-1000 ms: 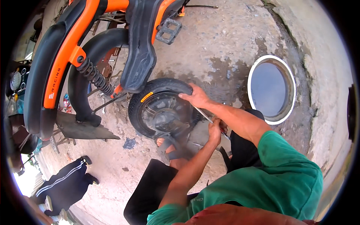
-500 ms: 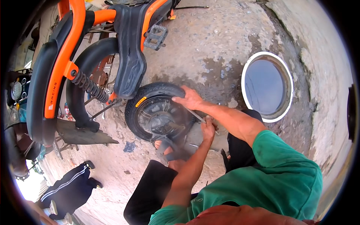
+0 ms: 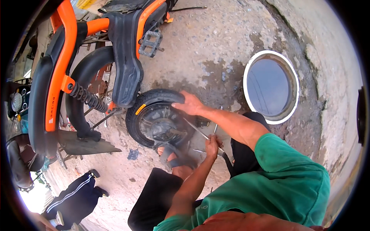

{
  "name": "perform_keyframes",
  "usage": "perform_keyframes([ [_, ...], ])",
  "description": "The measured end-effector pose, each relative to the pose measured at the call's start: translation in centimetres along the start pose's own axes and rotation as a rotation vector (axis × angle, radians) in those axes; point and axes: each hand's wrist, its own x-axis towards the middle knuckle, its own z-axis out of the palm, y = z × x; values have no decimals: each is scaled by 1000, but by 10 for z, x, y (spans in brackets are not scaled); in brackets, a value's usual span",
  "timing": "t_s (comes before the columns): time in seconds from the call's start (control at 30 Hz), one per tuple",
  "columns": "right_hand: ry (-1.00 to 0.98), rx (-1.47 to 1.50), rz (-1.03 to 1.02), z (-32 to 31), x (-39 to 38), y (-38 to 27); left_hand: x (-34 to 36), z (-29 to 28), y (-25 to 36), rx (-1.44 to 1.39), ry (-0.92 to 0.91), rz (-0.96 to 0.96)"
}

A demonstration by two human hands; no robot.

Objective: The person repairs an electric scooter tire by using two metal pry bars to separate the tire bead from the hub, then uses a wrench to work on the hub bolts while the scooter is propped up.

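A black tyre (image 3: 135, 125) with an orange label lies on its side round a dusty hub wheel (image 3: 160, 125). My right hand (image 3: 189, 104) grips the tyre's upper right edge, thumb on the sidewall and fingers over the tread. Below it, my left hand (image 3: 212, 147) is closed round a metal tyre lever (image 3: 198, 129), whose tip points at the wheel rim; whether it touches is unclear. Two more thin metal rods show close to the left hand, one upright and one level. My sandalled foot (image 3: 166, 154) is against the wheel's lower edge.
A white-rimmed basin (image 3: 245, 82) of water stands at the right. On the left is an orange and black bike frame (image 3: 63, 84) with a pedal (image 3: 150, 43) and a spring shock absorber (image 3: 89, 98). A person's dark trousers with white stripes (image 3: 75, 198) show at lower left.
My left hand has shifted slightly down, and the lever's tip now shows apart from my right hand. My right hand keeps its hold on the tyre. The whole view has shifted a little.
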Motion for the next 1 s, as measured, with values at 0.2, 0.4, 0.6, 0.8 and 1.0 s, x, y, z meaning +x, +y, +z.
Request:
perform_keyframes([
  [0.2, -11, -9, -4, -4, -1, 0, -7, -5, -22, 15, -32, -89],
  [0.4, -14, 5, 5, -4, -1, -2, -4, -19, -26, 32, -60, -153],
  [0.6, -20, -13, 10, -5, 0, 0, -29, -33, 7, 235, -201, -306],
  [0.8, -28, 16, -8, 0, 1, -6, -49, -101, 43, 390, -486, -434],
  [1.0, -22, 26, -4, -1, 2, -4, -98, -144, 170, 471, -400, -530],
])
